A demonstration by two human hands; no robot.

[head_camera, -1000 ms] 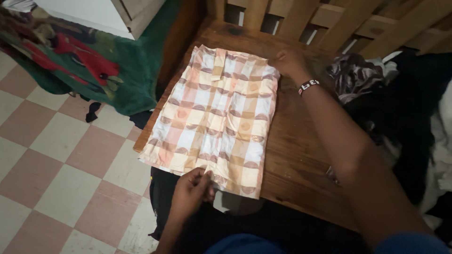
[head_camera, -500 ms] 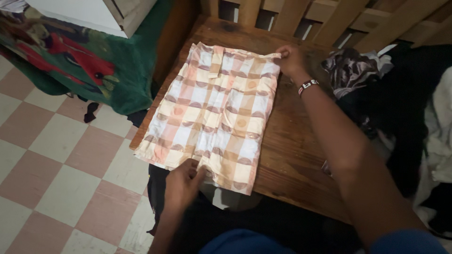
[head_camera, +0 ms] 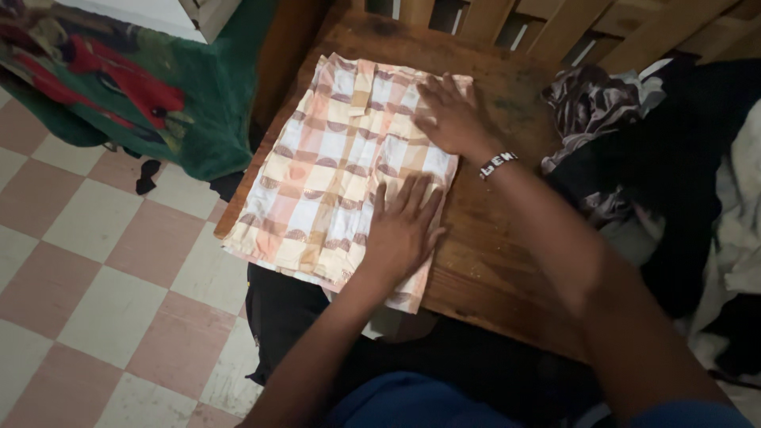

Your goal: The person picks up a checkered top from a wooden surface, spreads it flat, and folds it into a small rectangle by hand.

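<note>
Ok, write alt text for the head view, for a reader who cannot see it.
Both hands press flat on a folded checked shirt on a wooden table: the left hand near its lower right corner, the right hand near its top. A heap of dark clothes lies to the right, above a pink-and-white tiled floor.

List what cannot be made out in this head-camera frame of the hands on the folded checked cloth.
- Checked cloth: its right part lies under the left hand and right hand, so the folds there are hidden.
- Wooden table: its far side is cut by the top edge, its right side covered by the pile of dark clothes.
- Pile of dark clothes: too dark to tell separate garments.
- White box: cut by the top edge.
</note>
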